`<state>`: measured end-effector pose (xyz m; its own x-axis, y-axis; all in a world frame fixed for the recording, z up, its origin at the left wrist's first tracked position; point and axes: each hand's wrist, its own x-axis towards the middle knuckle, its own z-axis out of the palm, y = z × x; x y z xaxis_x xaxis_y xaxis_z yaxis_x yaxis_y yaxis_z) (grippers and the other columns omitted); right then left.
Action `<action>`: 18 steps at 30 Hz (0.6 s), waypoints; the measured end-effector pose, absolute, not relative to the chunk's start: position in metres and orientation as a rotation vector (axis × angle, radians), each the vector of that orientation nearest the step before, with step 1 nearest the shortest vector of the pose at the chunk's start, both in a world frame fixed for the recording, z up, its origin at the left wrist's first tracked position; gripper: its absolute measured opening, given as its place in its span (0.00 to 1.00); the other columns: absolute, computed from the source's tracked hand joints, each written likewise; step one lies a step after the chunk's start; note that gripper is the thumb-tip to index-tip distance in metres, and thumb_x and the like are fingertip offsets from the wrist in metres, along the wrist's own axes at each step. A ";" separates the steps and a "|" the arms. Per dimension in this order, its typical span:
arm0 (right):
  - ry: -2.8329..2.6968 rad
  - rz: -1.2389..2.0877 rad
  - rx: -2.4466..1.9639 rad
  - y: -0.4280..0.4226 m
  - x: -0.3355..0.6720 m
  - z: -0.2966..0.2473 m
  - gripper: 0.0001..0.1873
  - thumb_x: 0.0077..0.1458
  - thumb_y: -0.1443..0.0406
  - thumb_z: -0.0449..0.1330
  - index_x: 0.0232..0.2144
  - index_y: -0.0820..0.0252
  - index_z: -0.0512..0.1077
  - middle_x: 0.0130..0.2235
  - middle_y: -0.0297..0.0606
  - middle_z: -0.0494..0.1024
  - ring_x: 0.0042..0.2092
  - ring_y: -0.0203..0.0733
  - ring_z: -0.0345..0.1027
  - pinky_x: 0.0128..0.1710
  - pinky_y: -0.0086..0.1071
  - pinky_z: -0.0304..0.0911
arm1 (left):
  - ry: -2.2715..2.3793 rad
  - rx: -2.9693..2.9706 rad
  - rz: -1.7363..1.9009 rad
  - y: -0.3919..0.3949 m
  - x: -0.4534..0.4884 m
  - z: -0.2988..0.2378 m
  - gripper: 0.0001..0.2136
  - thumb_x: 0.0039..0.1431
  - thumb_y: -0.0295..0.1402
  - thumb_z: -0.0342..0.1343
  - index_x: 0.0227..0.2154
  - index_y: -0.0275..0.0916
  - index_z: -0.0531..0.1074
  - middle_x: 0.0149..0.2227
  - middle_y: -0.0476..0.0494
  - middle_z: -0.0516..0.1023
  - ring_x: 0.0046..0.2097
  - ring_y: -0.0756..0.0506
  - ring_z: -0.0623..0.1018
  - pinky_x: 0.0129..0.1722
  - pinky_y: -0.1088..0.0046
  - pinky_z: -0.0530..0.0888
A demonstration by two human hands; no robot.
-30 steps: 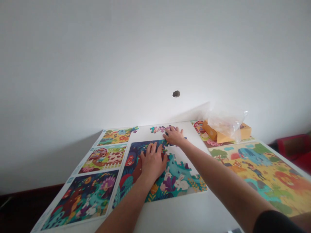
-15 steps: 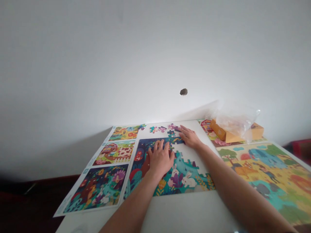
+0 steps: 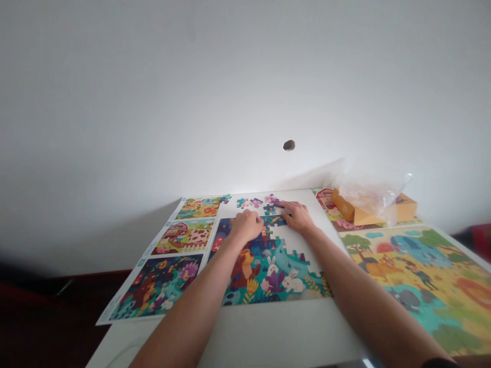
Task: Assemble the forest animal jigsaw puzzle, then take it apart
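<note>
A partly built jigsaw puzzle (image 3: 276,271) with rabbits and a dark blue top lies on the white table (image 3: 276,332). My left hand (image 3: 247,224) rests at the puzzle's top edge with its fingers curled down on the pieces. My right hand (image 3: 297,215) lies beside it, fingers stretched flat, touching a blue piece (image 3: 276,221) at the puzzle's upper right. A few loose pieces (image 3: 256,203) lie just beyond both hands, near the wall.
A picture sheet (image 3: 172,255) with three printed scenes lies left of the puzzle, hanging over the table's left edge. A large finished puzzle (image 3: 418,276) fills the right side. An orange box (image 3: 374,209) under a clear plastic bag stands at the back right.
My left hand has slid from the puzzle's middle up to its top edge and curled its fingers. My right hand has drawn back slightly from the loose pieces to the blue piece.
</note>
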<state>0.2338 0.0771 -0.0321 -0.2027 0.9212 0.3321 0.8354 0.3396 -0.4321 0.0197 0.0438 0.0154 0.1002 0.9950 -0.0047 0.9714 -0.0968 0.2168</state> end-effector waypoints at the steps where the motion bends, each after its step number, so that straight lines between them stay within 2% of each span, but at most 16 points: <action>1: -2.056 0.213 -1.536 0.077 0.234 -0.031 0.23 0.60 0.62 0.52 0.57 0.50 0.69 0.57 0.36 0.74 0.59 0.47 0.62 0.59 0.44 0.54 | 2.073 2.184 0.277 0.056 0.016 0.016 0.16 0.61 0.41 0.47 0.44 0.47 0.77 0.54 0.39 0.72 0.55 0.33 0.70 0.50 0.52 0.69; 5: -1.922 0.194 -1.635 0.079 0.237 -0.030 0.28 0.57 0.66 0.49 0.60 0.55 0.65 0.58 0.41 0.73 0.60 0.48 0.60 0.59 0.47 0.53 | 2.316 2.178 0.432 0.085 -0.001 0.002 0.21 0.60 0.45 0.48 0.55 0.52 0.69 0.62 0.40 0.64 0.63 0.27 0.57 0.55 0.40 0.61; 10: -2.020 0.242 -1.667 0.078 0.237 -0.029 0.25 0.57 0.67 0.48 0.55 0.45 0.72 0.60 0.32 0.70 0.63 0.51 0.54 0.60 0.56 0.45 | 2.292 2.134 0.379 0.090 -0.015 -0.020 0.23 0.63 0.48 0.40 0.59 0.57 0.65 0.61 0.42 0.67 0.63 0.24 0.56 0.56 0.32 0.53; 12: -2.024 0.275 -1.663 0.077 0.236 -0.026 0.24 0.58 0.66 0.47 0.51 0.45 0.74 0.58 0.31 0.73 0.63 0.51 0.55 0.61 0.58 0.42 | 2.264 2.172 0.390 0.090 -0.016 -0.021 0.23 0.63 0.47 0.41 0.59 0.58 0.65 0.61 0.43 0.66 0.63 0.25 0.56 0.57 0.31 0.51; 15: -1.931 0.267 -1.681 0.074 0.237 -0.022 0.22 0.57 0.68 0.48 0.45 0.48 0.78 0.52 0.34 0.78 0.60 0.50 0.60 0.62 0.55 0.40 | 2.247 2.180 0.400 0.090 -0.018 -0.017 0.23 0.62 0.49 0.42 0.57 0.57 0.67 0.63 0.46 0.64 0.64 0.25 0.54 0.58 0.32 0.50; 18: -1.752 0.187 -1.727 0.072 0.243 -0.020 0.22 0.53 0.71 0.49 0.43 0.53 0.79 0.46 0.39 0.80 0.55 0.46 0.65 0.61 0.46 0.45 | 2.291 2.107 0.393 0.093 -0.020 -0.017 0.25 0.61 0.51 0.41 0.58 0.55 0.67 0.66 0.47 0.61 0.65 0.25 0.52 0.58 0.33 0.51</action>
